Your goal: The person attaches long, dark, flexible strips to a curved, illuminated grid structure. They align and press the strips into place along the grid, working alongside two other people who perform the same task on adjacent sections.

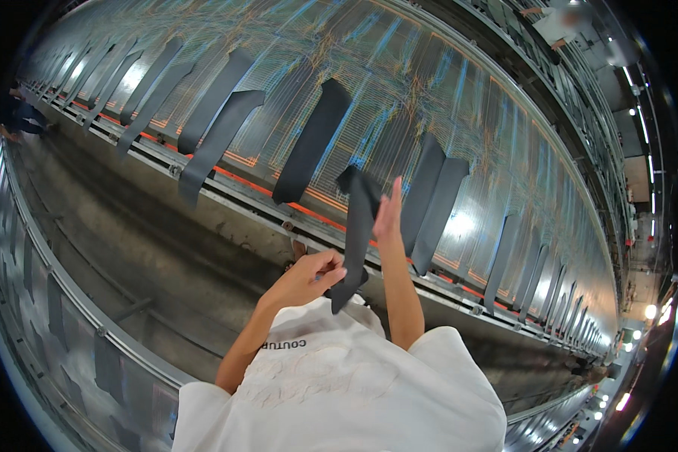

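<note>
A dark grey fabric-like strip (360, 226) hangs in front of me, its top end folded over and its lower end close to my shirt. Curled at the strip's lower left edge, my left hand (313, 275) pinches it between thumb and fingers. My right hand (388, 215) is held upright along the strip's right side, fingers stretched out; whether its thumb touches the strip I cannot tell. Another dark strip (314, 143) lies flat on the long table to the left. Two overlapping strips (438, 203) lie to the right.
The long metal table (279, 207), covered in coloured lines, carries several more strips (222, 139) along its near edge. Behind me runs a second table (120, 339) with similar strips. A floor aisle (158, 248) separates them. People (22, 117) stand at the far left and upper right.
</note>
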Demonstrator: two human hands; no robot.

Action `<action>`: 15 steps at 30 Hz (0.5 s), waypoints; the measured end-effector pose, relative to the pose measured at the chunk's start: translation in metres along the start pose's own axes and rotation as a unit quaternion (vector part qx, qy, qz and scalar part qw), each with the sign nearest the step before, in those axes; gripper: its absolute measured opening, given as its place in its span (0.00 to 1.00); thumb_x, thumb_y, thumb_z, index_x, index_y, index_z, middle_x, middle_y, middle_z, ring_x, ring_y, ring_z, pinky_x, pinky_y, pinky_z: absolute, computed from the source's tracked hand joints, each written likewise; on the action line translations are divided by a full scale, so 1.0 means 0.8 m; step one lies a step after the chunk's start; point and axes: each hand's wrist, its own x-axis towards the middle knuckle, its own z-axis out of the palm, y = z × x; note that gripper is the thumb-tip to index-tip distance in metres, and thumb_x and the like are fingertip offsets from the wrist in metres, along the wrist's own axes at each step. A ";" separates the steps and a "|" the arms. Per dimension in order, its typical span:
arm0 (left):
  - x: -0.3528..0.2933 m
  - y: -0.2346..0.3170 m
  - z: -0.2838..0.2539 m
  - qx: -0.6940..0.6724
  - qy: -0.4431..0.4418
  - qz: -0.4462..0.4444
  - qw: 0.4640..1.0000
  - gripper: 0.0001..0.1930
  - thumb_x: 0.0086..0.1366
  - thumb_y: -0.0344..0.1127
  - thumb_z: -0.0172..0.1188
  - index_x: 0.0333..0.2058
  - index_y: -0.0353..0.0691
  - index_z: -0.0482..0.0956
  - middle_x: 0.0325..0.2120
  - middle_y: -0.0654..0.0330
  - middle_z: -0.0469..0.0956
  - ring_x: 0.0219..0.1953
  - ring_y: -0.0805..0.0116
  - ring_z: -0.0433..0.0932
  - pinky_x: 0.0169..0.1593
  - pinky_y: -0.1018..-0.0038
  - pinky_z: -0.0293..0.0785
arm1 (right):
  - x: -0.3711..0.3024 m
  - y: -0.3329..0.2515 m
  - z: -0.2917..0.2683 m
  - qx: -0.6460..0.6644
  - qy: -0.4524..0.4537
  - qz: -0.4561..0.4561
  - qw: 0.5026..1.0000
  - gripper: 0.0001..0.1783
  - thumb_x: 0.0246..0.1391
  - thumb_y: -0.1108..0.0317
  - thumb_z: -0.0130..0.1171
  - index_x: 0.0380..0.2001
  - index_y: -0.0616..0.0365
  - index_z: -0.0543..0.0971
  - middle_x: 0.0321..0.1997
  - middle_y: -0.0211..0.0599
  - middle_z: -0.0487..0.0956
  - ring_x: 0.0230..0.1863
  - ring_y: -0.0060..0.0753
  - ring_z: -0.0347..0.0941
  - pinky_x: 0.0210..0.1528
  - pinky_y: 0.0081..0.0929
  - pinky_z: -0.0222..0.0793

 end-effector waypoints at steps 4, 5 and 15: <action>0.005 -0.031 -0.046 0.042 0.040 0.005 0.998 0.07 0.71 0.32 0.59 0.38 0.35 0.73 0.27 0.66 0.74 0.29 0.81 0.68 0.33 0.80 0.67 | 0.098 -0.096 -0.001 -0.120 0.086 -0.178 0.973 0.28 0.59 0.50 0.65 0.51 0.63 0.79 0.48 0.45 0.83 0.49 0.41 0.81 0.53 0.39 0.77; 0.006 -0.043 -0.059 0.035 0.064 -0.032 0.997 0.07 0.70 0.32 0.59 0.39 0.35 0.73 0.27 0.65 0.75 0.29 0.81 0.69 0.34 0.79 0.68 | 0.107 -0.124 0.011 -0.064 0.023 -0.086 0.994 0.24 0.58 0.56 0.66 0.51 0.63 0.80 0.45 0.42 0.84 0.46 0.39 0.82 0.49 0.38 0.79; 0.163 -0.166 -0.092 0.076 0.285 -0.095 0.951 0.09 0.66 0.31 0.64 0.39 0.30 0.80 0.24 0.52 0.83 0.25 0.71 0.80 0.32 0.74 0.74 | 0.296 -0.156 0.070 -0.412 0.230 -0.191 0.861 0.24 0.42 0.60 0.80 0.35 0.71 0.84 0.38 0.42 0.84 0.37 0.33 0.81 0.44 0.32 0.76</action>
